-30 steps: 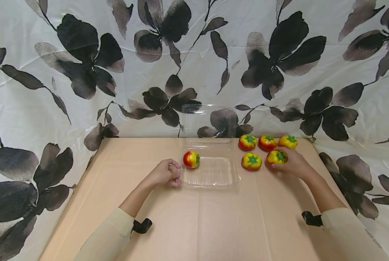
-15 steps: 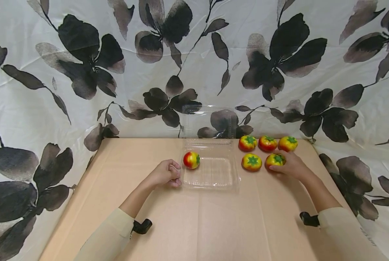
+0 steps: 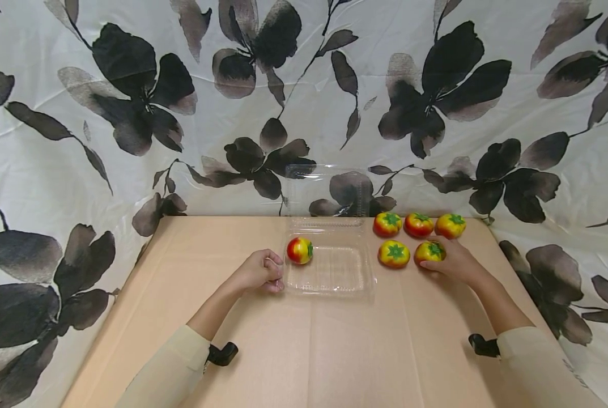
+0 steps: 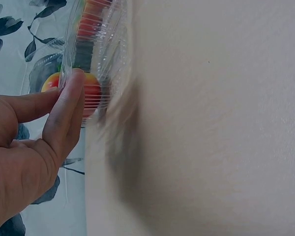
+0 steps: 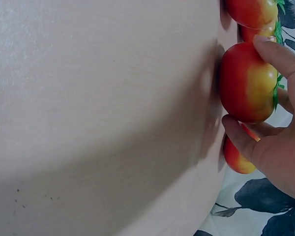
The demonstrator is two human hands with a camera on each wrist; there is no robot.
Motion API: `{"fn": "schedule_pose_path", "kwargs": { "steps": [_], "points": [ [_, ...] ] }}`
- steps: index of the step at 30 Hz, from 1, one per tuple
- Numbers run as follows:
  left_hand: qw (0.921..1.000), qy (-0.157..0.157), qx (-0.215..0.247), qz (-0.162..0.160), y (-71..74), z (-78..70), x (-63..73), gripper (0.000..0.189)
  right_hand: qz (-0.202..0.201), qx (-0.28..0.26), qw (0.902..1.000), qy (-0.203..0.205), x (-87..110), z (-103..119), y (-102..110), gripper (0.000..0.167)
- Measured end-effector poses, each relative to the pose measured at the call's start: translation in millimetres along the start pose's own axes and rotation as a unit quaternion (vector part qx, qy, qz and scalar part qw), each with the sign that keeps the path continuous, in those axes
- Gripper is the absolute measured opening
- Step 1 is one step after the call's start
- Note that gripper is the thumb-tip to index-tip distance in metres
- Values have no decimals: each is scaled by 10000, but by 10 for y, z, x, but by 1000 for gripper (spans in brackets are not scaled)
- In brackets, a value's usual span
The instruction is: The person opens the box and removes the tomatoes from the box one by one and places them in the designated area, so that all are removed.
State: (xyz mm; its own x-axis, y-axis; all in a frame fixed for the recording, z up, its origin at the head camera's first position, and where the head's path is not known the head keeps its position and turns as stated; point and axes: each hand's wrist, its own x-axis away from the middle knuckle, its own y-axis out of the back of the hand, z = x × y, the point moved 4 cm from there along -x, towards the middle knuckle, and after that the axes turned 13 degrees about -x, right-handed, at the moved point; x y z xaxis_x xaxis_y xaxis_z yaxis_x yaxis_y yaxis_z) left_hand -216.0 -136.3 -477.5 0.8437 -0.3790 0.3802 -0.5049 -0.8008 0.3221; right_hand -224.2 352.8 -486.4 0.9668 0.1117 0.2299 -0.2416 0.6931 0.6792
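A clear plastic clamshell container [image 3: 329, 286] lies with its lid [image 3: 329, 190] raised at the back. One red-and-yellow tomato [image 3: 300, 250] sits in its left back part. My left hand [image 3: 260, 271] pinches the container's left wall [image 4: 64, 64] between thumb and fingers. Over on the right, my right hand [image 3: 454, 260] grips another tomato [image 3: 429, 251], low at the table; in the right wrist view thumb and fingers span this tomato [image 5: 248, 83], its green leafy top turned toward the palm.
Several more tomatoes stand around the right hand: a back row of three, with one at the left end [image 3: 387, 224], and a front one [image 3: 394, 253] right of the container. Behind the beige table [image 3: 309, 351] hangs a floral cloth [image 3: 334, 113].
My right hand has lowered the tomato and shifted it slightly left, beside the front tomato; it has barely moved in the last half second. The left hand stays at the container.
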Motion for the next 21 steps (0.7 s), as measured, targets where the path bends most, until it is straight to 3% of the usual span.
{"fn": "schedule_pose_path", "kwargs": {
  "steps": [21],
  "points": [
    [10000, 25, -63, -4, 5, 13, -15, 27, 137, -110, 9998, 48, 30, 35, -19, 87]
  ]
}}
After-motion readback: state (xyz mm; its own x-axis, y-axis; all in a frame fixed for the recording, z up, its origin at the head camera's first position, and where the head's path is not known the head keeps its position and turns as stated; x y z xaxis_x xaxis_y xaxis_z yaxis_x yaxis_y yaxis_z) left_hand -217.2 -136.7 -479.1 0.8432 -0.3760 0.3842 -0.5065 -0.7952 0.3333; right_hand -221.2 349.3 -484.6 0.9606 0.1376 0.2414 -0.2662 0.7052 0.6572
